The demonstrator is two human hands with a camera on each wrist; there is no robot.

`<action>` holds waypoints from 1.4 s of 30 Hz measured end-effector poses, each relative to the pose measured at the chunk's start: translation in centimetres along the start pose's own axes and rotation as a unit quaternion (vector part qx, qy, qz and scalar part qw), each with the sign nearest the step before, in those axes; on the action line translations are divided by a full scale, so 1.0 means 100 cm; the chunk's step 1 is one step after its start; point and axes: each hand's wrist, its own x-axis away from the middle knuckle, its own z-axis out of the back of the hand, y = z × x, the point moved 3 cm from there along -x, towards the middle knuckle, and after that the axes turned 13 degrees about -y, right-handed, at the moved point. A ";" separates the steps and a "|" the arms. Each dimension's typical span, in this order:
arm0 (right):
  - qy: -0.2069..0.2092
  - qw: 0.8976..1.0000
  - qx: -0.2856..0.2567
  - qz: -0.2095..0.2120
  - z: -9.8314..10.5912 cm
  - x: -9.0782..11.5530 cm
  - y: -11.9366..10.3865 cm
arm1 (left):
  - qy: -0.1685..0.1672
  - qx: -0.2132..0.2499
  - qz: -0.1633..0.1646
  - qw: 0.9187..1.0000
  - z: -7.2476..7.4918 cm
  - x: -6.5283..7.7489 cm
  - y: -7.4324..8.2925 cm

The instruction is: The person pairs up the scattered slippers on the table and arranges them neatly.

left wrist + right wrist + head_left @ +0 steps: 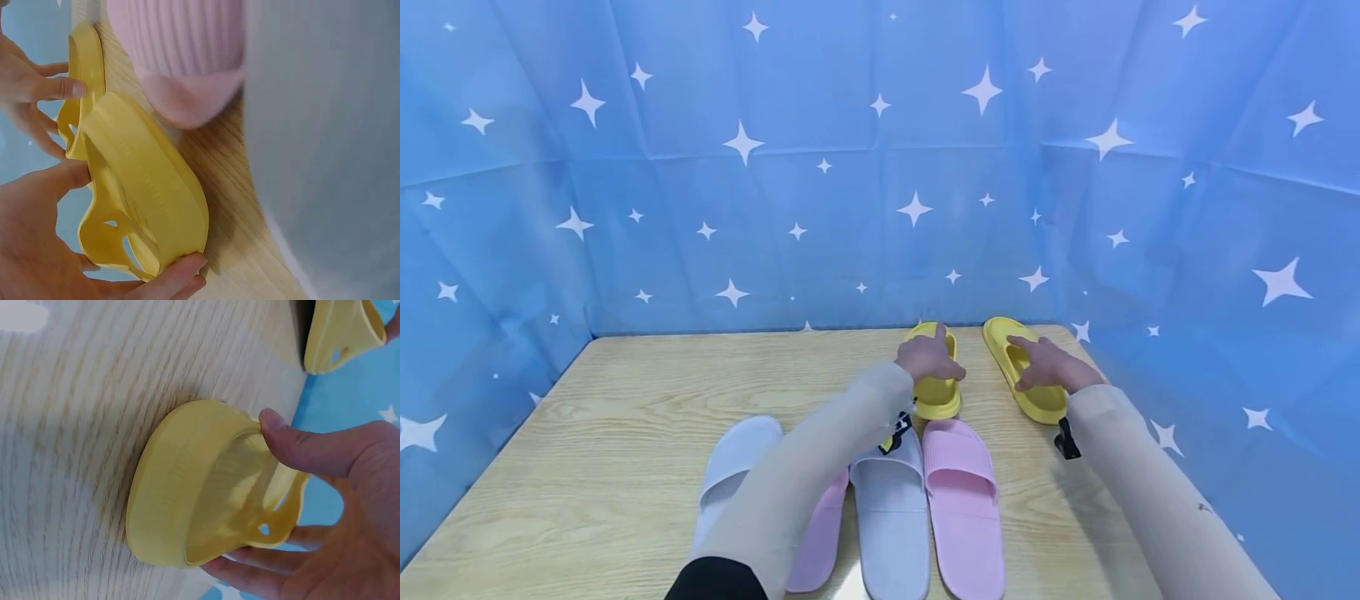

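Observation:
Two yellow clog-like slippers lie toward the far right of the table. My left hand (927,358) is over the left yellow slipper (938,404); in the left wrist view, thumb and fingers grip opposite sides of that slipper (153,187) around its opening. To the right, my right hand (1048,367) spans the other yellow slipper (997,333), which sits at a slant. The right wrist view shows the thumb on one rim of this slipper (169,487) and the fingers at the opposite side. Both slippers have small cut-out holes.
Just nearer than the left yellow slipper are a pink slipper (964,517) and a pale blue-grey slipper (891,533). Another pink slipper (820,537) and blue-grey slipper (741,442) are partly hidden by my left sleeve. A blue star-patterned curtain (820,200) surrounds the wooden table (625,433).

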 end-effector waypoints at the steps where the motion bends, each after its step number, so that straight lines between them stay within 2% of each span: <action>1: 0.001 1.000 0.000 -0.002 0.000 -0.001 0.000 | 0.004 -0.001 0.001 1.000 0.000 0.000 0.003; 10: 0.003 1.000 0.003 0.004 0.001 0.002 -0.003 | 0.025 -0.020 0.017 0.999 -0.005 -0.006 0.025; 17: -0.003 1.000 -0.008 -0.022 -0.003 -0.005 -0.002 | 0.024 -0.001 0.035 0.999 -0.014 -0.020 0.029; 23: 0.002 1.000 -0.001 -0.023 -0.002 -0.005 -0.002 | 0.031 -0.001 0.030 0.999 -0.017 -0.020 0.033; 31: -0.002 1.000 -0.001 -0.030 -0.001 -0.004 -0.002 | 0.000 -0.005 0.007 1.000 -0.018 -0.017 0.035; 42: -0.007 1.000 0.003 -0.020 0.000 -0.001 -0.003 | -0.043 0.057 -0.034 0.997 -0.015 -0.020 0.028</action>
